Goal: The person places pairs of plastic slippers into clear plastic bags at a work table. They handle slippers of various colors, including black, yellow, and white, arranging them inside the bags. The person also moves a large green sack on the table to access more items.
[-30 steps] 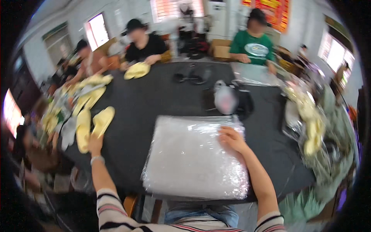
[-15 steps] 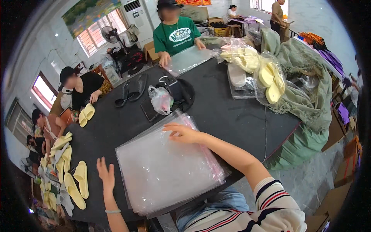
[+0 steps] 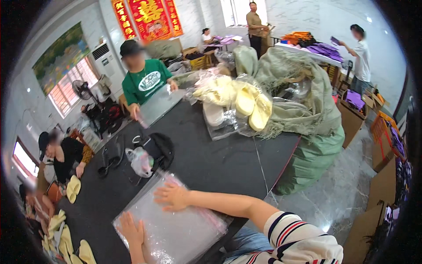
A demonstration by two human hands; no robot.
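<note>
A stack of clear plastic bags with a pinkish edge lies flat on the black table in front of me. My left hand rests on the stack's left part, fingers stretched out. Nearer its far edge, my right hand lies palm down with the fingers spread. Neither hand grips anything. Just beyond the stack sit a small knotted plastic bag and a black bag.
Yellow slippers lie along the table's left side. Bagged yellow slippers are piled at the far right beside a large green woven sack. Across the table, a person in green holds a clear plastic sheet. Cardboard boxes line the right.
My view has swung to the right. My left hand has moved from beside the stack onto it. My right hand has flattened and its fingers have spread on the bags.
</note>
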